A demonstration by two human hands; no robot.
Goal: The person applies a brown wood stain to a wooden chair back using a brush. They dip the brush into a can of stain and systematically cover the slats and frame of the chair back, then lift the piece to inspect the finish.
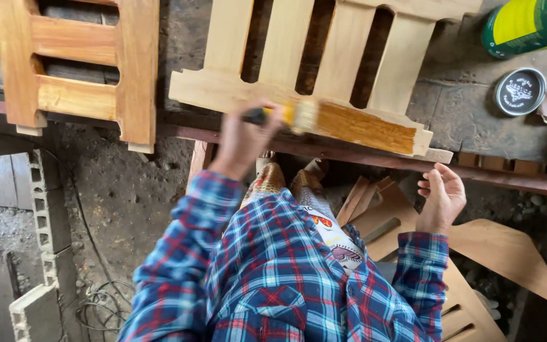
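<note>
The paintbrush (295, 116) is gripped in the left hand (243, 136) against the slatted wooden panel (324, 69) on the tabletop (470, 117). The right hand (441, 196) hangs released. Uneven strokes would likely leave blotchy stain.

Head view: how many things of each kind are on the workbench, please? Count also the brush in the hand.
wooden slatted frames: 2
paintbrush, held in the left hand: 1
green and yellow can: 1
round black lid: 1
Total: 5
</note>
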